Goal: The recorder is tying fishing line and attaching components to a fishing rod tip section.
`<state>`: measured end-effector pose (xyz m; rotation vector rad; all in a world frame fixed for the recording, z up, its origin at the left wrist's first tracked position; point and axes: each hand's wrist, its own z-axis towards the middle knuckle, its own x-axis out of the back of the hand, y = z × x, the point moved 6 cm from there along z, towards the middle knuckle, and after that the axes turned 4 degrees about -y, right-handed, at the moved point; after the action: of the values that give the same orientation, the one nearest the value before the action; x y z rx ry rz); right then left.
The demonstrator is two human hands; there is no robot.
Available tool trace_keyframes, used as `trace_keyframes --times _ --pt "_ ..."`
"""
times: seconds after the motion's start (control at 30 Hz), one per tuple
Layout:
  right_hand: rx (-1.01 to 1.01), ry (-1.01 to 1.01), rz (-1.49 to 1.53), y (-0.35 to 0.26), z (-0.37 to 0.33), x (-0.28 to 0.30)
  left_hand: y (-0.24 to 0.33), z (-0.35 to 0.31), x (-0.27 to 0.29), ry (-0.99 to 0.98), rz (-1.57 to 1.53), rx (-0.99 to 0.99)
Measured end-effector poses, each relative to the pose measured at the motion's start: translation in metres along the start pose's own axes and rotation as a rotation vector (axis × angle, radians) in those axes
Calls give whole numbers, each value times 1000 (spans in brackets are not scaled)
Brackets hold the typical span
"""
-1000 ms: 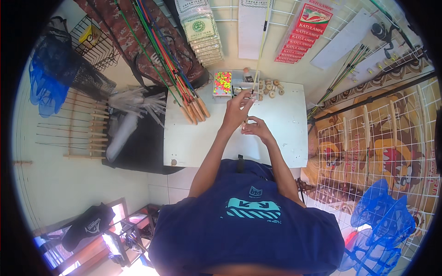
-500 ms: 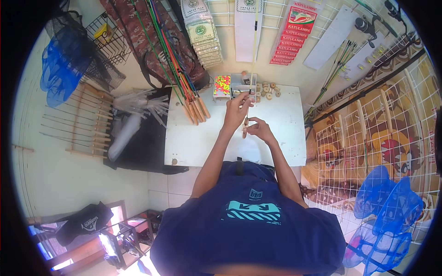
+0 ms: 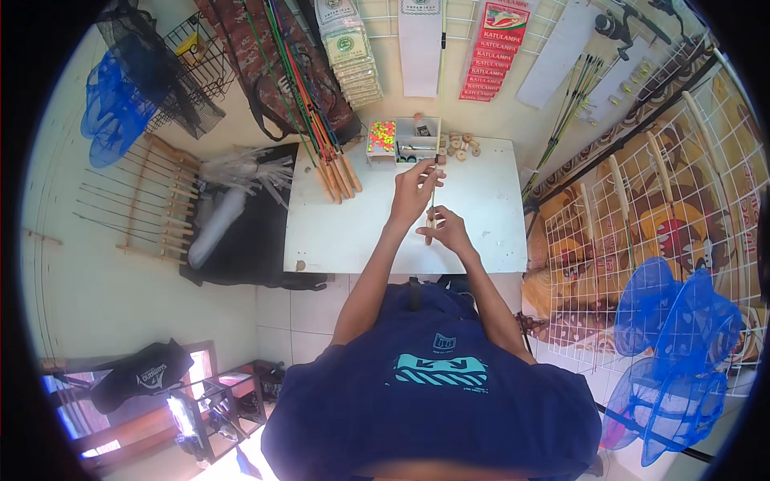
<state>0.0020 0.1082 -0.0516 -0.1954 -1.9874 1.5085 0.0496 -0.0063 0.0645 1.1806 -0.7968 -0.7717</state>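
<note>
A slim, pale fishing rod (image 3: 442, 108) stands lengthwise in front of me, its butt end toward my body and its tip toward the wall. My left hand (image 3: 415, 192) is closed around it just above the butt section. Lower down, my right hand (image 3: 449, 230) pinches the butt end, with a small tan piece showing between the fingers; its exact shape is too small to make out. Both hands are over the white table (image 3: 361, 240). Beyond them, several round cork-coloured rings (image 3: 464, 146) lie near the table's back edge.
At the back stands a divided tray (image 3: 419, 128) beside a box of bright beads (image 3: 382, 136). Several wooden-handled rods (image 3: 337, 178) lean at the left. Packets (image 3: 491, 60) hang on the wall. Blue nets (image 3: 674, 321) hang from the white grid at right.
The view has shifted slightly, so the table sits a little higher. My right hand's fingers have changed position at the rod's butt; my left hand keeps its hold.
</note>
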Motion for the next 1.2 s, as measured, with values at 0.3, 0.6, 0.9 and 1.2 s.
trace_keyframes --times 0.3,0.6,0.9,1.2 --pt "271 -135 245 -109 -15 104 0 -38 -35 -74 -4 39" --pt "487 282 162 -209 -59 174 13 -94 -83 -196 -31 39" --pt "479 354 144 -198 -136 159 23 -141 -91 -244 146 25" --pt "451 332 83 -153 -186 118 173 -100 -49 -38 166 -219"
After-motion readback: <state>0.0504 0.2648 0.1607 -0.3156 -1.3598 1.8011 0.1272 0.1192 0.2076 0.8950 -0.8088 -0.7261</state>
